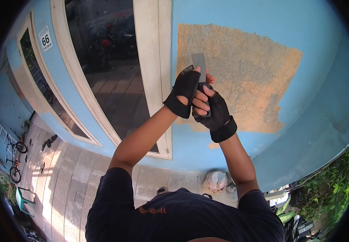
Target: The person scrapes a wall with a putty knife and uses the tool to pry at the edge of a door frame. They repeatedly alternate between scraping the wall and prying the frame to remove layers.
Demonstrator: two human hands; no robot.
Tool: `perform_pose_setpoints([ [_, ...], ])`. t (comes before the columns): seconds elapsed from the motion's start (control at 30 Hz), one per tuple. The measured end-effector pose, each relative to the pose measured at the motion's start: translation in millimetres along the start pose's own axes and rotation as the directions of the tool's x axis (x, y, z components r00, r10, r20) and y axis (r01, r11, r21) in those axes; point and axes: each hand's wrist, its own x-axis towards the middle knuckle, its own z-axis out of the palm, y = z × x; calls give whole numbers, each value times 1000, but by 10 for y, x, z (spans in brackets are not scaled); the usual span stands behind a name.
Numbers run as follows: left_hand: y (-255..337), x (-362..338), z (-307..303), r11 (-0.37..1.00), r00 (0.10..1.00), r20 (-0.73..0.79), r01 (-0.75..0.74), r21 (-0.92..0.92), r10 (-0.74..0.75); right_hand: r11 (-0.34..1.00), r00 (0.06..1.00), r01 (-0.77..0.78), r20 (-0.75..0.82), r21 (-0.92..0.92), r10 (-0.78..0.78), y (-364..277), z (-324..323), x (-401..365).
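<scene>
Gripping the scraper (202, 76) by its handle, the right hand (218, 111) curls its fingers (201, 103) tight; the left hand (185, 88) pinches the blade (198, 60). The scraper is before the bare patch (247, 76), a bucket (216, 181) below that patch.

Bright daylight, dark fisheye edges

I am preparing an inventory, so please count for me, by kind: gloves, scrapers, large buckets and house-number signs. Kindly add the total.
Gloves: 2
Scraper: 1
Large bucket: 1
House-number sign: 1
Total: 5
</scene>
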Motion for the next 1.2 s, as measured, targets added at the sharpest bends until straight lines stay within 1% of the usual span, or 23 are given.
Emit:
perform_pose_setpoints([
  [0.03, 190, 49, -1, 1000, 1000, -4, 9, -6, -9, 1000, 999, -1, 50, -5, 1, -19, 3, 171],
  [0.1, 406, 304, -208, 998, 996, 59, 62, -3, -61, 999, 997, 43, 66, -29, -41, -43, 20, 468],
  [0.13, 485, 408, -270, 998, 996, 68, 64, -2, -64, 996, 998, 65, 17, -68, -64, -51, 105, 581],
  [0.17, 553, 509, -325, 999, 997, 69, 32, -5, -32, 990, 995, 87, -30, -108, -90, -62, 144, 694],
  [0.2, 620, 573, -353, 1000, 997, 72, 2, -11, -1, 987, 994, 110, -14, -117, -112, -68, 102, 808],
  [0.23, 668, 618, -381, 1000, 996, 83, 9, -11, -8, 985, 992, 122, -16, -120, -125, -66, 55, 903],
  [0.3, 751, 694, -427, 997, 998, 63, -20, 72, 16, 976, 978, 184, 117, -117, -171, -59, -22, 1062],
  [0.33, 782, 722, -452, 991, 999, 53, -11, 130, 4, 973, 976, 198, 115, -120, -185, -63, -36, 1130],
  [0.37, 816, 764, -474, 992, 998, 66, -6, 130, -2, 970, 969, 210, 157, -125, -189, -73, -38, 1196],
  [0.4, 862, 803, -484, 989, 997, 69, -40, 144, 30, 967, 961, 220, 199, -130, -192, -70, -30, 1250],
  [0.43, 896, 831, -495, 985, 996, 71, -72, 158, 61, 963, 959, 232, 197, -134, -203, -53, -27, 1290],
  [0.5, 955, 842, -495, 983, 996, 81, -50, 175, 37, 941, 948, 304, 146, -146, -284, -26, -6, 1352],
  [0.57, 943, 886, -531, 981, 996, 87, -29, 191, 13, 935, 941, 328, 135, -137, -310, 101, 39, 1303],
  [0.63, 920, 941, -581, 979, 988, 111, 83, 185, -105, 929, 934, 349, 131, -125, -333, 120, 44, 1325],
  [0.67, 916, 970, -607, 979, 987, 118, 87, 186, -110, 932, 933, 346, 139, -107, -331, 95, 31, 1343],
  [0.8, 1010, 948, -567, 986, 979, 205, -34, 166, -1, 930, 930, 357, 125, -80, -346, 109, 129, 1384],
  [0.9, 918, 916, -655, 992, 973, 229, -21, 128, -9, 930, 931, 361, 92, -74, -354, 222, 95, 1324],
  [0.97, 979, 973, -624, 989, 973, 227, -62, 132, 31, 930, 934, 355, 80, -93, -348, 174, 170, 1340],
  [1.07, 960, 958, -592, 984, 973, 216, -114, 136, 83, 949, 948, 312, 76, -38, -308, 140, 230, 1333],
  [1.1, 951, 923, -602, 979, 970, 218, -142, 147, 108, 938, 939, 343, 57, -49, -340, 193, 152, 1348],
  [1.13, 949, 872, -609, 980, 977, 205, -98, 173, 61, 925, 927, 374, 43, -63, -372, 225, 91, 1350],
  [1.17, 932, 866, -613, 980, 978, 199, -96, 175, 60, 927, 929, 370, 41, -58, -368, 243, 64, 1323],
  [1.2, 928, 909, -614, 978, 985, 174, -53, 199, 18, 931, 934, 356, 71, -80, -351, 227, 60, 1313],
])
